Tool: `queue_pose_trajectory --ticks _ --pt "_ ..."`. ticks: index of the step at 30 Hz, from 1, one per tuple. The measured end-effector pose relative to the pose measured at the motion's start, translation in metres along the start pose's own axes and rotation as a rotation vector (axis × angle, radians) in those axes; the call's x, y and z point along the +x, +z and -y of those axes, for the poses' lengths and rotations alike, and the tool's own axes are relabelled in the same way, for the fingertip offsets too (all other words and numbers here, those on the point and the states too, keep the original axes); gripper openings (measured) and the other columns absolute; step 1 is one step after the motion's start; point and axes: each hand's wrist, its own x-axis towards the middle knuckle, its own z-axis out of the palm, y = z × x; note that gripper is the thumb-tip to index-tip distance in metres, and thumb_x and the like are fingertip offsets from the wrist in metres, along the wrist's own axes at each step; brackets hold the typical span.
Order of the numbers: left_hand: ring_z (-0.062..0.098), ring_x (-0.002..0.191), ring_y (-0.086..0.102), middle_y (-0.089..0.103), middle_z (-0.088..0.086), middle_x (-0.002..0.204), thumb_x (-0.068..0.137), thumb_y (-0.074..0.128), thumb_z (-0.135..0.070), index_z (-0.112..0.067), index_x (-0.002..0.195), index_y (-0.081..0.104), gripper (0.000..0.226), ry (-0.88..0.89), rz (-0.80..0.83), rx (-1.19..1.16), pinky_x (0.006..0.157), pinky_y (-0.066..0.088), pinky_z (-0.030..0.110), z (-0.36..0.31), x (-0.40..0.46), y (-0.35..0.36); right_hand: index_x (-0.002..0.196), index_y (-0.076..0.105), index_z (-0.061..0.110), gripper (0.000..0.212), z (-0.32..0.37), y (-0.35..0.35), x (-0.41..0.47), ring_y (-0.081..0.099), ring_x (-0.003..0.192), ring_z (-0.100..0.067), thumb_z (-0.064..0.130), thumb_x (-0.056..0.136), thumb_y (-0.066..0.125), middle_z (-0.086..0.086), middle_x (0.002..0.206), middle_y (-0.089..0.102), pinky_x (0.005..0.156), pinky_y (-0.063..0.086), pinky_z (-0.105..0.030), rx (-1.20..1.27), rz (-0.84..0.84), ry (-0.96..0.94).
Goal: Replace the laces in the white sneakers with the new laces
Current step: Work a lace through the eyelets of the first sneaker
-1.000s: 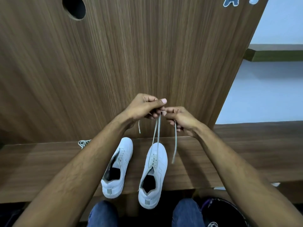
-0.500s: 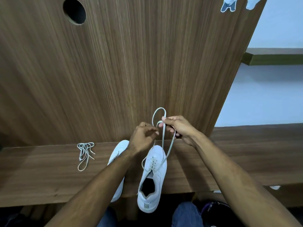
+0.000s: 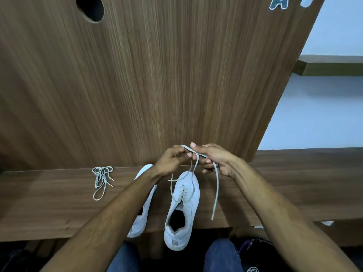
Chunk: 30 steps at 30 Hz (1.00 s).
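Observation:
Two white sneakers stand on a wooden ledge [image 3: 49, 213], toes away from me. The right sneaker [image 3: 183, 209] is laced with a pale lace [image 3: 216, 185] whose ends rise above its toe. My left hand [image 3: 172, 160] pinches one strand of that lace. My right hand [image 3: 214, 160] grips the other strand, which loops over the fingers and hangs down past the shoe's right side. The left sneaker [image 3: 144, 216] lies mostly hidden under my left forearm. A loose bundle of laces [image 3: 101, 178] lies on the ledge to the left.
A tall wooden panel [image 3: 157, 75] with a round hole [image 3: 90, 7] rises right behind the ledge. A white wall and a green shelf [image 3: 332, 68] are at the right. My knees in blue jeans [image 3: 222, 256] sit below the ledge's front edge.
Both hands have dropped from high above the shoe to just over its toe. The lace ends now cross in a loop between them, and one end hangs down on the right.

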Motion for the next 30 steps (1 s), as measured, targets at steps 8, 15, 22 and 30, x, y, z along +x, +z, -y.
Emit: queue_pose_trajectory --ticks 8,15,22,30 --pt "0.014 0.063 0.049 0.056 0.001 0.064 0.087 0.053 -0.023 -0.016 0.061 0.063 0.029 -0.279 -0.207 0.373 0.066 0.037 0.027 0.018 0.003 -0.062 0.067 0.068 0.016 0.026 -0.029 -0.048 0.016 0.038 0.034 -0.003 0.033 0.087 0.068 0.011 0.036 0.041 0.042 0.042 -0.022 -0.348 -0.468 -0.161" --pt "0.029 0.119 0.051 0.060 0.009 0.123 0.091 0.046 -0.048 -0.022 0.113 0.065 0.039 -0.652 -0.153 1.016 0.100 0.038 0.042 0.064 -0.017 -0.117 0.100 0.069 0.019 0.033 -0.075 -0.102 0.007 0.063 0.104 -0.034 0.048 0.091 0.055 -0.012 0.109 0.068 0.081 0.048 -0.036 -1.152 -0.723 0.067" --pt "0.026 0.126 0.039 0.049 0.006 0.128 0.093 0.041 -0.040 -0.018 0.123 0.059 0.042 -0.686 -0.226 1.257 0.104 0.028 0.046 0.105 -0.036 -0.090 0.114 0.060 0.016 0.030 -0.108 -0.094 0.004 0.062 0.110 -0.033 0.035 0.093 0.049 -0.011 0.119 0.064 0.086 0.048 -0.037 -1.450 -0.645 0.197" --pt "0.023 0.119 0.053 0.055 0.000 0.130 0.078 0.047 -0.043 -0.024 0.127 0.056 0.053 -0.286 0.086 0.697 0.096 0.046 0.040 0.138 -0.048 0.003 0.130 0.051 0.032 0.039 -0.171 -0.014 0.032 0.051 0.125 -0.028 0.035 0.091 0.049 -0.003 0.141 0.048 0.102 0.043 -0.039 -1.173 -0.249 0.023"
